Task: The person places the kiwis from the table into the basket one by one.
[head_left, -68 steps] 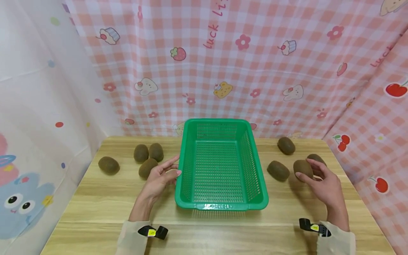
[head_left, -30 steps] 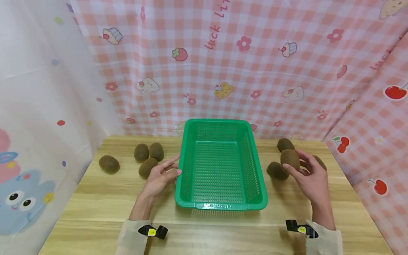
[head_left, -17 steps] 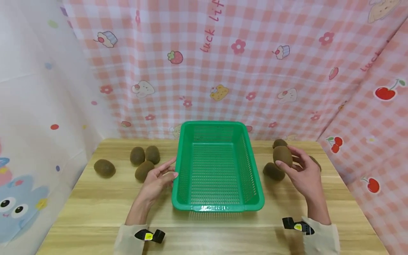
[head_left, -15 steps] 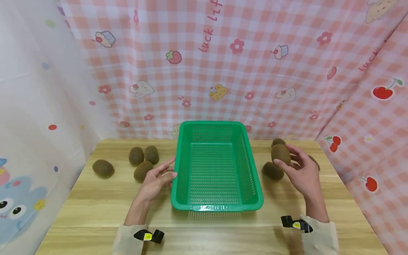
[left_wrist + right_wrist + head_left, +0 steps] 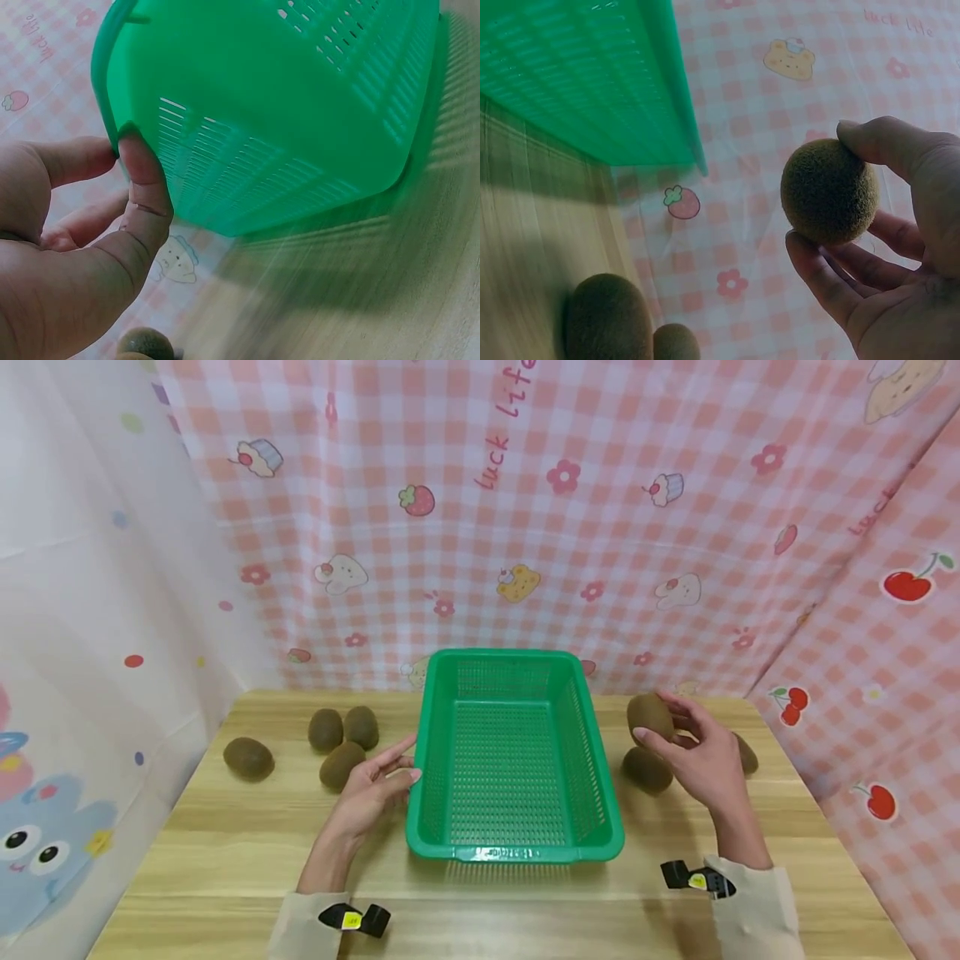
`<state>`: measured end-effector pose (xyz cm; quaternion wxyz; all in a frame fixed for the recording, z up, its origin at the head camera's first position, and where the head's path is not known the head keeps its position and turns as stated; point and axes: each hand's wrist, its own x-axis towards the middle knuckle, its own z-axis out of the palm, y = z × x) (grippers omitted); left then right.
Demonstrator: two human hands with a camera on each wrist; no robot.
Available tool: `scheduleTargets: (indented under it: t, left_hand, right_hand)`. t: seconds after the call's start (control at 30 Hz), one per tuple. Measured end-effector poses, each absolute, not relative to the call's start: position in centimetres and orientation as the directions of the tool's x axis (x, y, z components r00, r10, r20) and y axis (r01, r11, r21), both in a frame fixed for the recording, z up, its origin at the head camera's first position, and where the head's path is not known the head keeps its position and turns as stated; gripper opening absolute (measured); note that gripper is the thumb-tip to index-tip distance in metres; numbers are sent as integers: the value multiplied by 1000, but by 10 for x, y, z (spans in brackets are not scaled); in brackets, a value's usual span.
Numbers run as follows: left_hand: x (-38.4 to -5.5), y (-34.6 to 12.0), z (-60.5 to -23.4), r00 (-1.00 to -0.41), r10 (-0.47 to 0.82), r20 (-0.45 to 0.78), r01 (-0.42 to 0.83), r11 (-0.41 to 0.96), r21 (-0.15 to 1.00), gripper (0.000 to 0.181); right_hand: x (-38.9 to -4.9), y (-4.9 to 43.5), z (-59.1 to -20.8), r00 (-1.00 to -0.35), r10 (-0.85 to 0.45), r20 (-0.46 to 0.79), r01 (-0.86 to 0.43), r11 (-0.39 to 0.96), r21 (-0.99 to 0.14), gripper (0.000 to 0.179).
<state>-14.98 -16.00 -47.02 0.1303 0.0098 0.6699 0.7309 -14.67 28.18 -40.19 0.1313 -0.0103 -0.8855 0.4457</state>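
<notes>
My right hand (image 5: 705,764) holds a brown fuzzy kiwi (image 5: 649,718) between thumb and fingertips, above the table to the right of the basket. In the right wrist view this kiwi (image 5: 829,191) shows apart from the green wall. The green plastic basket (image 5: 517,854) stands mid-table, its inside bare. With thumb and fingers, my left hand (image 5: 367,797) pinches its left rim, seen closely in the left wrist view on the basket (image 5: 247,82). One kiwi (image 5: 647,770) lies just below the held one. Another kiwi (image 5: 747,756) is partly hidden behind my right hand.
Left of the basket, three kiwis (image 5: 326,731) cluster near my left hand. A lone kiwi (image 5: 249,759) sits farther left on the wooden table (image 5: 225,860). The checked curtain (image 5: 480,527) closes off the back and right; a white curtain (image 5: 75,610) hangs at left.
My right hand has lifted the kiwi from the right side and brought it leftward, now covering the rear kiwi in the head view. My left hand keeps its place on the basket rim.
</notes>
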Motion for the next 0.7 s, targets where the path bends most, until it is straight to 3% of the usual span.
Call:
scheduleTargets:
  t: [0.23,0.7]
  left_hand:
    - [-150,-159,-473,-964,201,-171,-193,-93,977,62]
    - [-151,-158,-474,-960,210,-184,-214,-130,968,62]
  right_hand:
    - [-152,278,-394,-978,100,185,-82,628,-774,69]
    - [-167,264,-376,-976,-1,218,-172,617,-768,66]
